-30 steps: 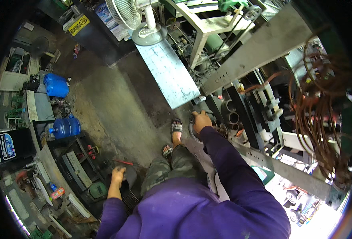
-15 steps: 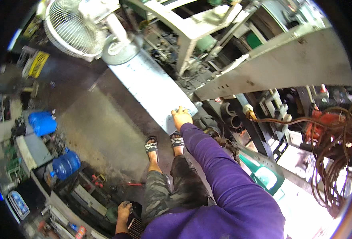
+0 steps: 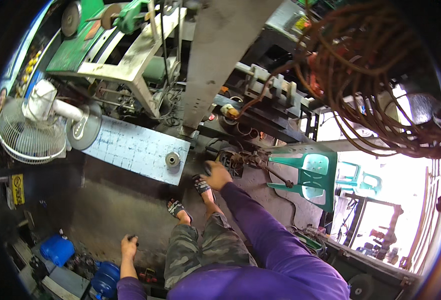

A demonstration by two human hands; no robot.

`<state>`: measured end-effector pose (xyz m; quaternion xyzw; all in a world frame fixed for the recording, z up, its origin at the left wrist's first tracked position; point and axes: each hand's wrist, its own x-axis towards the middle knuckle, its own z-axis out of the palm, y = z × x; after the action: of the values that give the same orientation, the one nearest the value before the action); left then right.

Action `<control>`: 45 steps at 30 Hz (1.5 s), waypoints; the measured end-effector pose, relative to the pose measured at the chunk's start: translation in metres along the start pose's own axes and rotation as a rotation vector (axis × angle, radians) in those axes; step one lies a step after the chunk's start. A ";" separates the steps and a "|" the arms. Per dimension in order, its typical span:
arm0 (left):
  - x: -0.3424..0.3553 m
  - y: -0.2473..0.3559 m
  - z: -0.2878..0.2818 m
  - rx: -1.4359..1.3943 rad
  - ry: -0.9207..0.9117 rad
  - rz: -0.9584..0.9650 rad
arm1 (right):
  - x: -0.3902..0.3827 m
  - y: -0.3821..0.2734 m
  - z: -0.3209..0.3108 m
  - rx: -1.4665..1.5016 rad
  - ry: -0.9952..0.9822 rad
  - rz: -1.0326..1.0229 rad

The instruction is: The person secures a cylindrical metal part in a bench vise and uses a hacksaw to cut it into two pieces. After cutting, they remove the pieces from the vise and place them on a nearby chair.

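Note:
A round metal part with a central hole (image 3: pixel 172 159) stands on the right end of a long pale board (image 3: pixel 125 150) marked with lines. My right hand (image 3: pixel 219 176) is to the right of that board, apart from the part, above the floor by my right foot. Its fingers are curved and apart, with a dark gap between them and nothing visible held. My left hand (image 3: pixel 128 247) hangs low on the left side, fingers closed around a small dark thing that I cannot make out.
A white fan (image 3: pixel 33 130) stands at the board's left end. Behind are a green grinding machine on a bench (image 3: pixel 115 65) and a wide grey beam (image 3: pixel 220 55). Green plastic chairs (image 3: pixel 318 175) and coiled brown hoses (image 3: pixel 370 75) are at right. Blue water jugs (image 3: pixel 105 279) stand lower left.
My right hand has left the end of the board, where the round metal part now shows standing. My view has turned rightward, and my left hand has swung out from my side.

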<state>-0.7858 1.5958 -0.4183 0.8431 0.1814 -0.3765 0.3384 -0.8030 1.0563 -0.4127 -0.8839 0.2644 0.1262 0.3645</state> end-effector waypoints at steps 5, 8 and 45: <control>0.031 0.139 0.031 0.169 -0.049 0.257 | -0.048 0.092 -0.083 0.050 0.137 0.255; 0.013 0.209 0.074 0.077 -0.122 0.357 | -0.025 0.112 -0.130 0.309 0.245 0.221; -0.107 0.070 0.076 -0.275 0.129 -0.052 | -0.024 0.084 -0.239 1.215 0.152 0.680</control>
<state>-0.8551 1.4868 -0.3440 0.8062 0.2743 -0.3020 0.4285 -0.8622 0.8455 -0.2832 -0.3982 0.5749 0.0009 0.7148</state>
